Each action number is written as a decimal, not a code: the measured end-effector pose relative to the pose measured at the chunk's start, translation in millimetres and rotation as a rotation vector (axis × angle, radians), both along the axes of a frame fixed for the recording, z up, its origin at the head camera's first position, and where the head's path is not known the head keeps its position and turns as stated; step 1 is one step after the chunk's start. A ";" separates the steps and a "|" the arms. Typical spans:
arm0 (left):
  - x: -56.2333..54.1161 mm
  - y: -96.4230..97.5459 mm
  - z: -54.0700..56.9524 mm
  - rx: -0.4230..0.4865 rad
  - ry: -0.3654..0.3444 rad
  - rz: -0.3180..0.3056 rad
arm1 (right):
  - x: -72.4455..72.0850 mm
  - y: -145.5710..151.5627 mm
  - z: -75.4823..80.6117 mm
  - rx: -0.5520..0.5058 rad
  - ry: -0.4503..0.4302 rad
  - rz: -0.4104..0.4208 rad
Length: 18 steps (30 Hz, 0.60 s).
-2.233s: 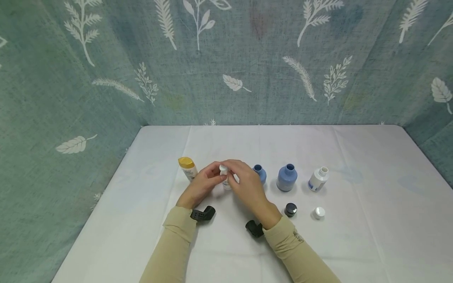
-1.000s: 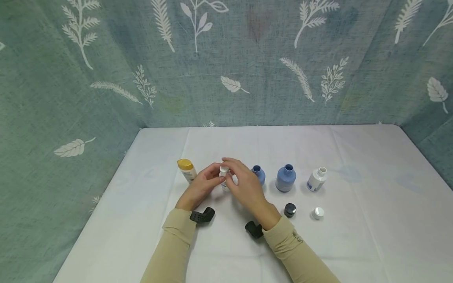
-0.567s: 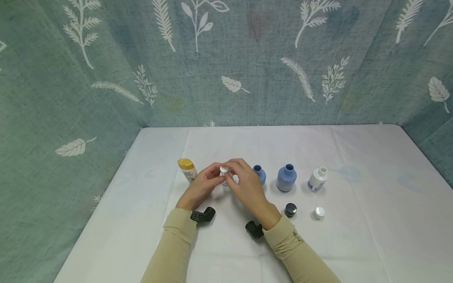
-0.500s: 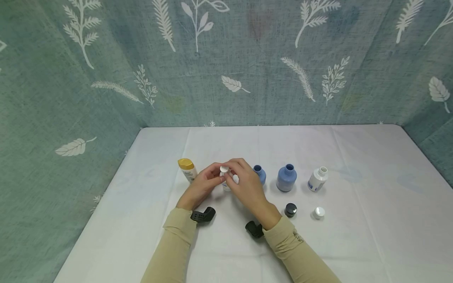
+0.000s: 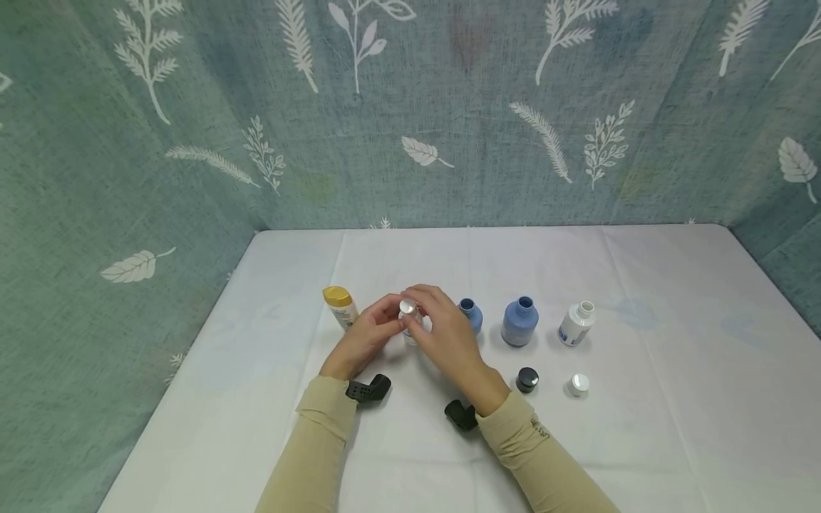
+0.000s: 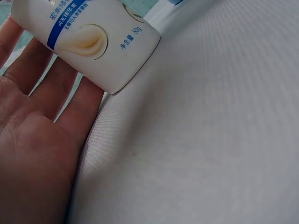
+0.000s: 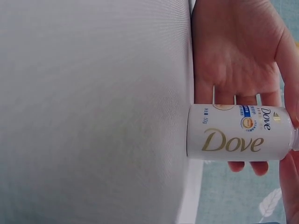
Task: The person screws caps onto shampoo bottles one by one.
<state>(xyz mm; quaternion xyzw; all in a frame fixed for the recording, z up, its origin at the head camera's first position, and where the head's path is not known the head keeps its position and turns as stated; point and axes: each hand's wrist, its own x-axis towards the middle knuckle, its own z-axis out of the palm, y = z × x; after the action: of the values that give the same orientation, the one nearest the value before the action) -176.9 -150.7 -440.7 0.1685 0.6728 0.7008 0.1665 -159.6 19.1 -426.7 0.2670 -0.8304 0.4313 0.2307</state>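
Note:
Between both hands a small white Dove bottle (image 7: 233,133) stands upright on the table, gold lettering on its side. My left hand (image 5: 365,338) holds its upper part, fingers behind and thumb in front; the left wrist view shows those fingers (image 6: 60,88) against the bottle's side. Atop the neck is a white cap (image 5: 407,306), which my right hand (image 5: 447,335) pinches between thumb and fingers from the right. Part of the bottle is hidden by the hands in the head view. Just left of my left hand stands a white bottle with a yellow cap (image 5: 337,296).
A blue bottle (image 5: 472,315) is partly behind my right hand, and another blue bottle (image 5: 519,324) stands beside it. Further right is a white bottle (image 5: 576,325); these necks are uncapped. A black cap (image 5: 527,380) and a white cap (image 5: 579,385) lie nearer on the white-covered table (image 5: 673,356).
My right fingers have shifted slightly around the cap, whose top now faces the head view more fully. My left hand and the bottle have stayed in place.

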 end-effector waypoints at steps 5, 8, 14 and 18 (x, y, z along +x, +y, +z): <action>-0.5 -0.5 -2.1 -0.022 0.023 0.007 | -0.3 0.6 -0.9 0.009 0.053 0.016; -1.0 -0.2 -2.5 -0.021 0.033 0.005 | -0.4 0.7 -1.3 -0.010 0.060 0.011; -1.1 0.0 -2.7 0.000 0.019 -0.002 | -0.5 0.4 -1.2 -0.037 0.029 0.000; -1.0 -0.2 -2.0 -0.012 0.018 0.001 | -0.1 0.0 -0.4 -0.032 0.016 -0.010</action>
<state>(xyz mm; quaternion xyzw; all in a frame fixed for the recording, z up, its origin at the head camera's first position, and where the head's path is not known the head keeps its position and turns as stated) -177.9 -150.9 -442.7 0.1735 0.6785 0.6954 0.1612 -159.7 19.2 -427.1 0.2626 -0.8227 0.4415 0.2435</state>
